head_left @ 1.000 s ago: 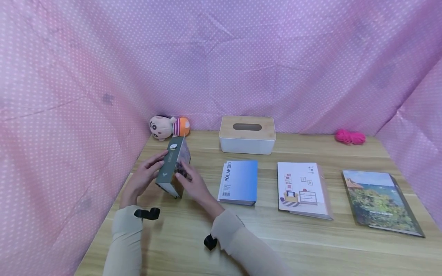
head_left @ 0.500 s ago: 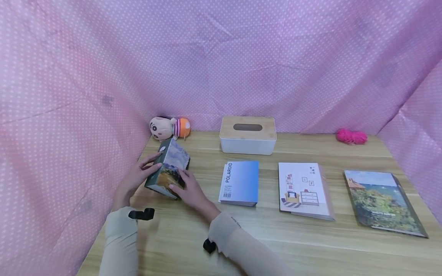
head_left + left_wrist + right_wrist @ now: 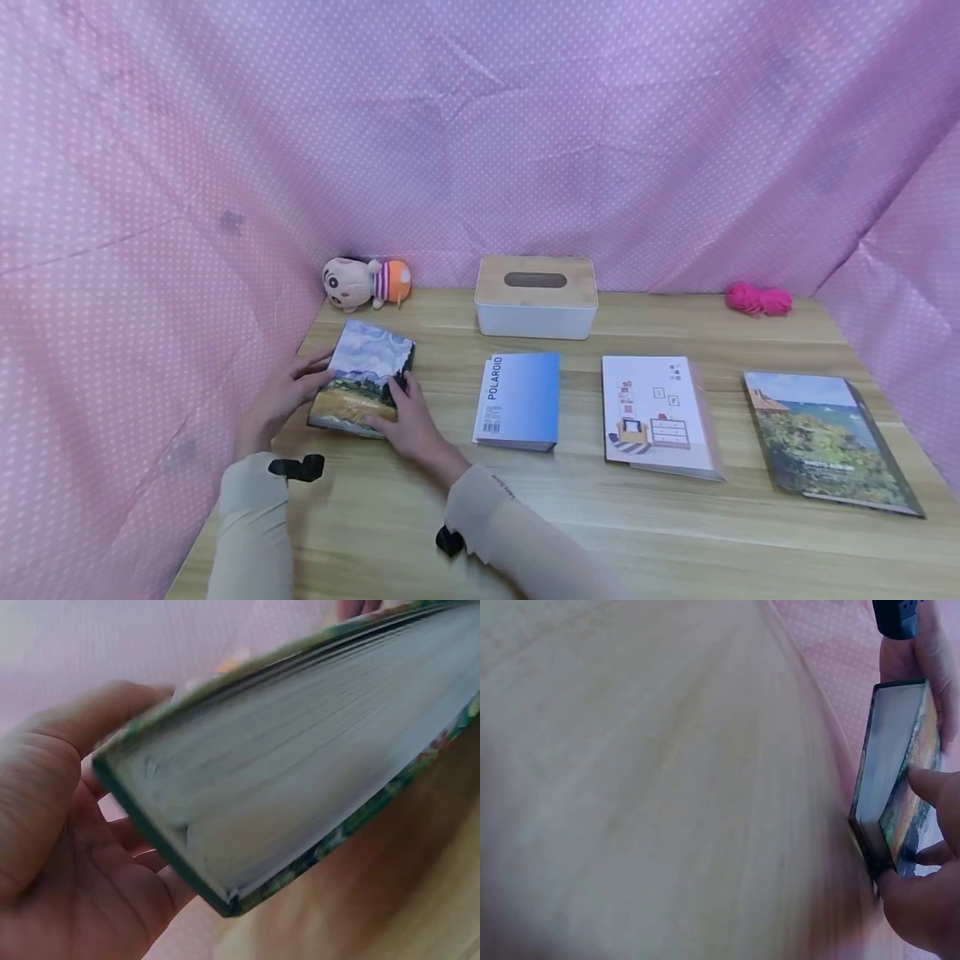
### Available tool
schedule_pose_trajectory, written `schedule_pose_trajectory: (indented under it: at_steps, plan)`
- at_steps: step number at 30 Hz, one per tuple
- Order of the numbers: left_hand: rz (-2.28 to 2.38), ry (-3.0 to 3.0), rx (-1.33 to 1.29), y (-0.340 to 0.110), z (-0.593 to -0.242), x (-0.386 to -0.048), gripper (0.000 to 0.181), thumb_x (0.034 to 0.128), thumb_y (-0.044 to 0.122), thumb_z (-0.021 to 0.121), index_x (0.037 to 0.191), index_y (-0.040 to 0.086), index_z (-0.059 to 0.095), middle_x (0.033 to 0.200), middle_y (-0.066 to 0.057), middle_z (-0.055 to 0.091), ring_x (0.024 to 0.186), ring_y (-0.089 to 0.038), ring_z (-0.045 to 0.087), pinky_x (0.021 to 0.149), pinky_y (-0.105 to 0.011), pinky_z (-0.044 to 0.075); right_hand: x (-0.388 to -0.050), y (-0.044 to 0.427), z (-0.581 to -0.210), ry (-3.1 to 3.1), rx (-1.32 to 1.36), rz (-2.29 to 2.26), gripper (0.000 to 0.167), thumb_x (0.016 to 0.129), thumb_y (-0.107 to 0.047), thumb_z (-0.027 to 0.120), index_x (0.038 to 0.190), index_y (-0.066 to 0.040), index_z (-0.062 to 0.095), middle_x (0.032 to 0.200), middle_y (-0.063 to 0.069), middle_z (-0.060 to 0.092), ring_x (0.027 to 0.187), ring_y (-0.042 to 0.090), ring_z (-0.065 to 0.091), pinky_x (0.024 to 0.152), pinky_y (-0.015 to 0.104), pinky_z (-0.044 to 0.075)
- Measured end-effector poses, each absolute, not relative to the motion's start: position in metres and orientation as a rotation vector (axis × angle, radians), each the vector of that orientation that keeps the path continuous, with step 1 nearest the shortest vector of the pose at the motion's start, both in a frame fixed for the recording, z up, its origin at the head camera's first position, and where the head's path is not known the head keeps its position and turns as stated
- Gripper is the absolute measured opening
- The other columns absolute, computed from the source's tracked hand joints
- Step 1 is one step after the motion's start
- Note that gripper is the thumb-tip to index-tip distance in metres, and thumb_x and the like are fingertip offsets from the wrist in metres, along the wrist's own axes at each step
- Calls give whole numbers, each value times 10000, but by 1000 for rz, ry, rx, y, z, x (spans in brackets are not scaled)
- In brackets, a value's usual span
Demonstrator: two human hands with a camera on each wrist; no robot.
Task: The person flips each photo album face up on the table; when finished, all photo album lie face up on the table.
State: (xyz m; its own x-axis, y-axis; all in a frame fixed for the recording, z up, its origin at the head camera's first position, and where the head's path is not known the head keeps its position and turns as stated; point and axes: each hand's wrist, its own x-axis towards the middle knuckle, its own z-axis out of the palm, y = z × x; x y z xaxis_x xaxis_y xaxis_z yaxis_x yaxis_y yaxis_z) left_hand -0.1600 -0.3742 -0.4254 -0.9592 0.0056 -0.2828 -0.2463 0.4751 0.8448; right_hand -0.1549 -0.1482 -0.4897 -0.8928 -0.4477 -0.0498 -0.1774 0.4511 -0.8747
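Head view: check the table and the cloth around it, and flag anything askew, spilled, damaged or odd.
The doll lies sideways at the back left instead of upright. The pink cloth is creased and bears dull grey smudges, perhaps stains. No spill shows on the table.

"POLAROID" on blue album (image 3: 525, 398); faint "PHOTO ALBUM" on garden-picture album (image 3: 828, 437); held book (image 3: 362, 377) unreadable.

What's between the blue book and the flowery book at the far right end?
The white book lies between the blue book and the flowery book, in the head view.
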Motion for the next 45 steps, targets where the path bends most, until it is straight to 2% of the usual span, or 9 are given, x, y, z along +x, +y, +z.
schedule_pose_trajectory:
  at_steps: [5,15,20,26,34,39,45]
  plan:
    - [1519,2424,-296,-378,-439,-160,711,955,413,553,1526,132,234,1550,-186,269,1392,-337,304,1132,-544,264,-154,-150,-493,2440,-553,-1361,777,914,-429,610,1525,-135,231,1616,90,33,1461,264,185,1134,381,322]
    - [1515,2434,-339,-380,-452,-163,665,972,342,549,1519,114,247,1560,-190,238,1431,-340,230,1153,-533,220,-155,-151,-495,2422,-571,-1347,845,896,-441,628,1529,-93,189,1618,87,-44,1473,236,126,1150,355,291]
    - [1493,2453,-385,-381,-455,-164,652,971,310,558,1513,104,259,1560,-196,238,1432,-347,227,1154,-522,226,-155,-153,-495,2427,-572,-1347,853,891,-431,641,1528,-88,189,1618,88,-33,1472,235,131,1158,345,271]
    - [1473,2473,-409,-385,-458,-165,628,985,265,535,1517,104,242,1570,-196,205,1445,-359,178,1167,-529,175,-156,-156,-495,2431,-588,-1342,844,893,-418,645,1529,-97,193,1620,77,-12,1470,232,149,1160,343,266]
    - [1445,2504,-427,-389,-461,-165,621,997,290,502,1519,103,222,1569,-214,187,1449,-383,152,1171,-540,142,-155,-159,-496,2454,-604,-1309,808,897,-382,651,1518,-82,229,1616,91,52,1470,236,156,1165,332,245]
    - [1471,2490,-461,-391,-464,-164,606,1003,270,482,1524,118,214,1573,-208,180,1447,-393,152,1169,-555,124,-154,-158,-494,2460,-622,-1264,784,902,-393,641,1514,-95,252,1617,64,69,1465,226,180,1162,321,253]
    - [1532,2457,-531,-389,-462,-162,606,1011,299,462,1529,114,209,1546,-221,254,1394,-371,265,1154,-524,195,-154,-155,-490,2439,-633,-1281,763,911,-398,626,1516,-115,257,1616,54,85,1460,230,198,1158,334,266]
